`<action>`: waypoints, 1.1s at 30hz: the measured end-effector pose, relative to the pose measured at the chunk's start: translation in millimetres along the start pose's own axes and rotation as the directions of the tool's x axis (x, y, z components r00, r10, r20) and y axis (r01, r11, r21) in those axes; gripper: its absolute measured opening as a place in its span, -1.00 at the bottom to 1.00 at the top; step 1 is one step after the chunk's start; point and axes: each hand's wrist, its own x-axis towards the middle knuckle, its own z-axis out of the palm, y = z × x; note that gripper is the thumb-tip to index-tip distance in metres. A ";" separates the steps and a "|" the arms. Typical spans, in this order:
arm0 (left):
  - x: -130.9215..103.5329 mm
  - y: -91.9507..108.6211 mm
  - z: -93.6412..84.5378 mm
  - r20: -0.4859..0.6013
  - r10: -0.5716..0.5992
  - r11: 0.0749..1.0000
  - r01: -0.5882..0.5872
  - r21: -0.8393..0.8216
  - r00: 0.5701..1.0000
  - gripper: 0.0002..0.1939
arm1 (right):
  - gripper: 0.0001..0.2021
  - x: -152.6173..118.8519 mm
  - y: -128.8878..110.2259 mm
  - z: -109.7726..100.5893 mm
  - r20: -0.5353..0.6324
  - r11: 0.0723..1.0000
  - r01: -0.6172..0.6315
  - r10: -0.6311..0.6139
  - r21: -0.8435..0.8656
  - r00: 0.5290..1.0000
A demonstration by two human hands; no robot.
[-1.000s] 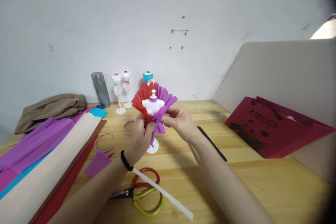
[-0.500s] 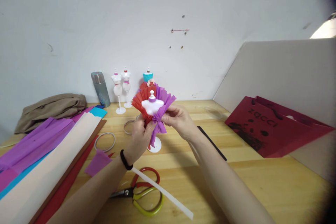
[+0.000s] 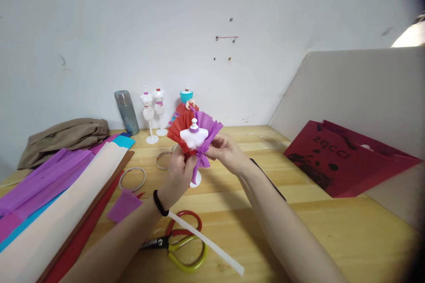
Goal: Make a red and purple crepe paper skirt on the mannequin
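Observation:
I hold a small white mannequin torso (image 3: 193,136) on a stand with a round white base (image 3: 196,180), raised above the wooden table (image 3: 332,230). Pleated red crepe paper (image 3: 177,127) fans out behind its left side and pleated purple crepe paper (image 3: 209,129) behind its right. My left hand (image 3: 178,172) grips the stand and the red paper at the waist. My right hand (image 3: 223,150) pinches the purple paper against the waist.
Long crepe sheets (image 3: 49,194) in purple, cream, blue and red lie at the left. Scissors (image 3: 181,241), a white strip (image 3: 206,243), rings (image 3: 133,179), a purple scrap (image 3: 123,205), a flask (image 3: 126,112), spare mannequins (image 3: 153,112), a brown cloth (image 3: 63,137) and a red bag (image 3: 345,161) surround me.
The mannequin with its paper fans has tilted slightly and its base has shifted a little away from me. Both hands keep their hold.

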 end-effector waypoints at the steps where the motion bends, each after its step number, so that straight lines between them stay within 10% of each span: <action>1: -0.2 -0.2 0.3 -0.001 0.002 1.000 -0.002 0.004 1.000 -0.81 | -0.73 0.2 0.6 -0.3 0.003 1.000 -0.004 0.004 0.007 1.000; 18: -2.4 -1.1 1.9 -0.044 -0.097 0.995 0.096 -0.037 0.994 -0.77 | -0.76 0.7 10.3 2.7 -0.054 0.993 0.118 -0.117 0.016 0.992; 33: 6.6 5.8 -9.9 0.027 0.040 0.995 -0.037 -0.091 0.999 -0.84 | -0.81 -2.8 1.4 2.6 -0.076 0.968 0.237 -0.243 -0.078 0.967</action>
